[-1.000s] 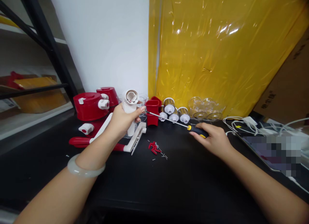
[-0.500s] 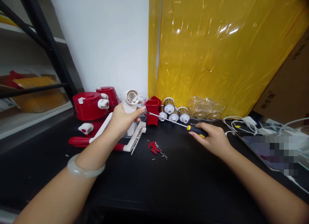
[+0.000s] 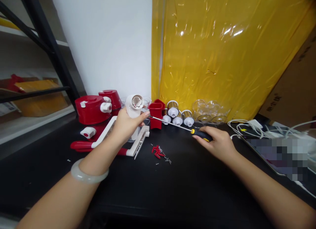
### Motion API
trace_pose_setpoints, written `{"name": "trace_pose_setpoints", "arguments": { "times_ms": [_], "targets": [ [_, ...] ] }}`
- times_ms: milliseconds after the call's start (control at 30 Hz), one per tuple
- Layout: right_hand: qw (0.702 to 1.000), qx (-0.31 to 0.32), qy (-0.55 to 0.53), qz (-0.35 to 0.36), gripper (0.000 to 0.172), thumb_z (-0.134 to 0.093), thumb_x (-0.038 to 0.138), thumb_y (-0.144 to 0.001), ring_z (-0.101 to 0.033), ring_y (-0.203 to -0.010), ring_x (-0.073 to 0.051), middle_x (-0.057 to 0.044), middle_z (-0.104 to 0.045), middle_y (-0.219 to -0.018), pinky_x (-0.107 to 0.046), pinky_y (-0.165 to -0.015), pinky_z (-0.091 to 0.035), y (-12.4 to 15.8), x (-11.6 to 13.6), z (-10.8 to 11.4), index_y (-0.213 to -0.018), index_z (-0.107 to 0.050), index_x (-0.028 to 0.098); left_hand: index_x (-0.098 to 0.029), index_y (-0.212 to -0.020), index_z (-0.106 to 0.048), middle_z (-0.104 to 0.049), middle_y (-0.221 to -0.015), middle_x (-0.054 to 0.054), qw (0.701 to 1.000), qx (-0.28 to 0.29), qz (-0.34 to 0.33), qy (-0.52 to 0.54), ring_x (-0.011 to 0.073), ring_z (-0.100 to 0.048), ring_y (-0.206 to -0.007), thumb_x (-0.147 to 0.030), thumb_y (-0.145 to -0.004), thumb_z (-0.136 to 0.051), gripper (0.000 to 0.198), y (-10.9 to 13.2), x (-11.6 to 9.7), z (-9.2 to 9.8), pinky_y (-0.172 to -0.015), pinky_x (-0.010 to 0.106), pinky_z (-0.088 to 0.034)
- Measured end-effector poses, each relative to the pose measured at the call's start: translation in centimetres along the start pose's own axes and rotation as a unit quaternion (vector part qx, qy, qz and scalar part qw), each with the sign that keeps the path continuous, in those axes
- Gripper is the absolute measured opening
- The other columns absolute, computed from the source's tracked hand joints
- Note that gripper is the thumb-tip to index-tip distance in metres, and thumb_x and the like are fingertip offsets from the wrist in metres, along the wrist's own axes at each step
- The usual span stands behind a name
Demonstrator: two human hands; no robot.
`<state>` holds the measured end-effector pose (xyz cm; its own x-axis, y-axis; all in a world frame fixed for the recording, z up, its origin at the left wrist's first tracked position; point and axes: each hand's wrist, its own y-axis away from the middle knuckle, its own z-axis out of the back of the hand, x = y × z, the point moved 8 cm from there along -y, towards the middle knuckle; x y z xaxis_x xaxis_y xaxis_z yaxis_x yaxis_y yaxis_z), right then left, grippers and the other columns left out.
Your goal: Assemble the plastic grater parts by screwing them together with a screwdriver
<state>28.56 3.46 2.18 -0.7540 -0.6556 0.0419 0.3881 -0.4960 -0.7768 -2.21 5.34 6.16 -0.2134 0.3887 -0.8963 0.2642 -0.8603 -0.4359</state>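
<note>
My left hand [image 3: 128,125] is wrapped round a white plastic grater body [image 3: 134,105], its round opening tilted toward me. In my right hand [image 3: 217,140] is the black and yellow handle of a screwdriver [image 3: 172,123]. The long shaft points left, and its tip meets my left thumb and fingertips; whether a screw sits there is too small to tell. Below, on the black table, lie small red plastic pieces [image 3: 157,151] and several loose screws [image 3: 168,160]. Beside my left wrist rests a white and red crank handle [image 3: 134,146].
Red bases with white knobs [image 3: 90,109] stand at the left. Behind are a red hopper [image 3: 156,115], several drum graters [image 3: 172,109] and clear plastic parts [image 3: 209,110]. White cables [image 3: 247,123] and a tablet [image 3: 271,153] lie at the right.
My left hand and the white body have shifted very slightly down and to the right. The screwdriver stays almost in place, its tip still at my left fingertips.
</note>
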Motion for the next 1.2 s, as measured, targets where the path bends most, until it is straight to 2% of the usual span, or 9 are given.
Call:
{"name": "trace_pose_setpoints", "arguments": {
  "times_ms": [267,400,567,633,700,800,933,1100,1200],
  "targets": [
    [0.999,-0.025,0.014,-0.031,0.027,-0.06,0.046,-0.088,-0.07,-0.07,-0.02,-0.007,-0.074,-0.082,-0.029,-0.064,-0.053,-0.3,-1.4,0.7,-0.091,-0.067,0.02,-0.015,-0.09,-0.068,-0.071,-0.084,0.007,0.999,-0.02,-0.026,-0.04,0.0122,-0.059,-0.053,-0.036,-0.068,-0.08,0.032,-0.1,-1.1,0.4,-0.048,0.024,-0.049],
    [0.998,-0.046,0.011,-0.044,0.025,-0.06,0.045,-0.088,-0.069,-0.068,-0.019,-0.006,-0.073,-0.08,-0.028,-0.062,-0.052,-0.4,-1.9,1.3,-0.09,-0.066,0.021,-0.017,-0.086,-0.066,-0.069,-0.072,0.004,0.995,-0.022,-0.048,-0.085,0.0144,-0.061,-0.049,-0.034,-0.068,-0.079,0.028,0.0,-0.9,0.3,-0.047,0.025,-0.047],
    [1.0,-0.024,-0.005,-0.013,0.023,-0.062,0.043,-0.087,-0.07,-0.072,-0.018,-0.006,-0.073,-0.083,-0.028,-0.065,-0.052,-0.5,-0.9,1.2,-0.093,-0.066,0.02,-0.018,-0.081,-0.063,-0.067,-0.066,0.003,0.99,-0.011,-0.058,-0.131,0.0145,-0.06,-0.047,-0.031,-0.074,-0.073,0.018,0.3,-0.2,-0.2,-0.046,0.024,-0.045],
    [1.0,-0.019,-0.006,-0.013,0.023,-0.062,0.042,-0.087,-0.07,-0.071,-0.018,-0.006,-0.073,-0.082,-0.027,-0.065,-0.052,-0.4,-0.8,1.1,-0.093,-0.067,0.02,-0.017,-0.083,-0.063,-0.069,-0.07,0.004,0.994,-0.002,-0.034,-0.105,0.0139,-0.06,-0.047,-0.033,-0.074,-0.073,0.02,0.3,0.2,-0.5,-0.047,0.025,-0.046],
    [1.0,-0.02,-0.003,-0.016,0.023,-0.061,0.042,-0.087,-0.07,-0.071,-0.019,-0.005,-0.073,-0.082,-0.028,-0.064,-0.052,-0.4,-1.0,1.0,-0.093,-0.067,0.021,-0.016,-0.089,-0.064,-0.072,-0.079,0.007,0.999,0.015,-0.004,-0.035,0.0143,-0.063,-0.052,-0.034,-0.073,-0.074,0.026,0.2,0.6,-0.8,-0.047,0.024,-0.047],
    [1.0,-0.021,-0.002,-0.019,0.024,-0.061,0.043,-0.087,-0.07,-0.071,-0.019,-0.006,-0.073,-0.082,-0.028,-0.064,-0.053,-0.4,-1.1,1.0,-0.092,-0.067,0.021,-0.015,-0.095,-0.065,-0.073,-0.092,0.011,0.997,0.038,0.021,0.06,0.018,-0.069,-0.066,-0.036,-0.072,-0.076,0.033,0.4,0.4,-1.3,-0.046,0.023,-0.047],
    [1.0,-0.015,-0.013,-0.024,0.024,-0.061,0.044,-0.088,-0.07,-0.07,-0.019,-0.006,-0.073,-0.081,-0.028,-0.063,-0.052,-0.4,-0.9,0.9,-0.092,-0.067,0.021,-0.015,-0.091,-0.067,-0.073,-0.088,0.011,0.998,0.035,-0.004,0.059,0.0209,-0.069,-0.074,-0.034,-0.065,-0.082,0.036,0.8,-0.4,-1.3,-0.05,0.023,-0.049],
    [1.0,-0.011,-0.018,-0.02,0.025,-0.061,0.044,-0.088,-0.07,-0.07,-0.019,-0.006,-0.073,-0.081,-0.028,-0.065,-0.053,-0.3,-0.5,0.8,-0.091,-0.066,0.02,-0.016,-0.092,-0.068,-0.071,-0.08,0.005,0.998,0.023,-0.019,0.056,0.0122,-0.059,-0.057,-0.028,-0.06,-0.086,0.038,0.6,0.1,-1.0,-0.051,0.023,-0.049],
    [1.0,-0.008,-0.014,-0.017,0.025,-0.061,0.045,-0.087,-0.07,-0.07,-0.019,-0.006,-0.073,-0.081,-0.028,-0.064,-0.052,-0.3,-0.5,0.7,-0.091,-0.066,0.02,-0.016,-0.091,-0.068,-0.071,-0.079,0.004,0.997,0.017,-0.03,0.063,0.0122,-0.06,-0.06,-0.029,-0.061,-0.085,0.037,0.3,0.1,-0.8,-0.051,0.022,-0.048]
  ]
}}
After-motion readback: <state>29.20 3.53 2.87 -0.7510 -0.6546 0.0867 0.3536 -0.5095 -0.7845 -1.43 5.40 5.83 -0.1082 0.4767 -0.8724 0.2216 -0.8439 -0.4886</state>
